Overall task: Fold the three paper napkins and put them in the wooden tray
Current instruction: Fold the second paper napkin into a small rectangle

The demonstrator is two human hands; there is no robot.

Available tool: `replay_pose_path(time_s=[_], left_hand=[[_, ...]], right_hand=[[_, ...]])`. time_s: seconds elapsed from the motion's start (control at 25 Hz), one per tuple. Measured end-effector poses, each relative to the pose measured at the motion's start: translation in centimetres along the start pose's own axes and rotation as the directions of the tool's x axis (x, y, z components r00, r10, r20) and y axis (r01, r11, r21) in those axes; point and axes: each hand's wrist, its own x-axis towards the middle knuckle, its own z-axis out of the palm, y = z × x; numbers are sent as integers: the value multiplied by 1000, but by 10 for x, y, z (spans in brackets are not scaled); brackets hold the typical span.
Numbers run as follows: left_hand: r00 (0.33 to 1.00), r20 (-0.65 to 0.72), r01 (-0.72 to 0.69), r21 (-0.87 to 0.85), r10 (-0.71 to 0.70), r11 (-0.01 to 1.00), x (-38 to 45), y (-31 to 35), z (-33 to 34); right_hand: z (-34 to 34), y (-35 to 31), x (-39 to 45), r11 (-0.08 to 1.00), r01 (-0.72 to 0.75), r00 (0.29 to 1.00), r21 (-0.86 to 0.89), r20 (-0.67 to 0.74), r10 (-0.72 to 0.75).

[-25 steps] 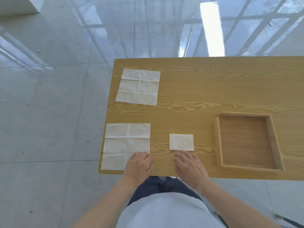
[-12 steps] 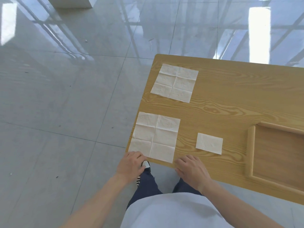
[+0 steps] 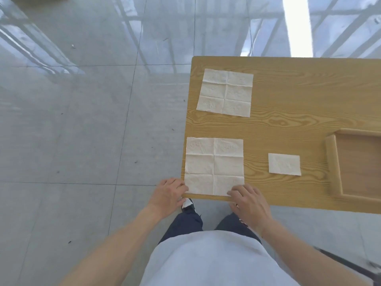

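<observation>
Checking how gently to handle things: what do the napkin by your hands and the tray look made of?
Near napkin: thin embossed white paper tissue, matte, with crisp fold creases, so likely tears easily. Wooden tray: looks like light unvarnished wood, with visible grain and a rounded rim; whether solid or veneer can't be told.

The floor (image 3: 82, 120) is made of large grey glossy tiles with thin joints. It reflects window frames and one bright strip of light (image 3: 296, 25). A table (image 3: 299, 96) of light wood grain stands on it.
</observation>
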Motion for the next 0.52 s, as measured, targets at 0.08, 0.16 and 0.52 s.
replay_pose_path(time_s=[0.08, 0.16, 0.52], left_hand=[[999, -6, -53, 0, 53, 999, 4, -5, 0], [997, -21, -78, -10, 77, 997, 8, -6, 1], [987, -149, -63, 6, 63, 998, 10, 10, 17]], right_hand=[[2, -2, -4, 999, -44, 999, -25, -25, 44], [3, -3, -6, 996, -74, 996, -46, -60, 71], [16, 8, 0, 997, -33, 992, -66, -120, 25]])
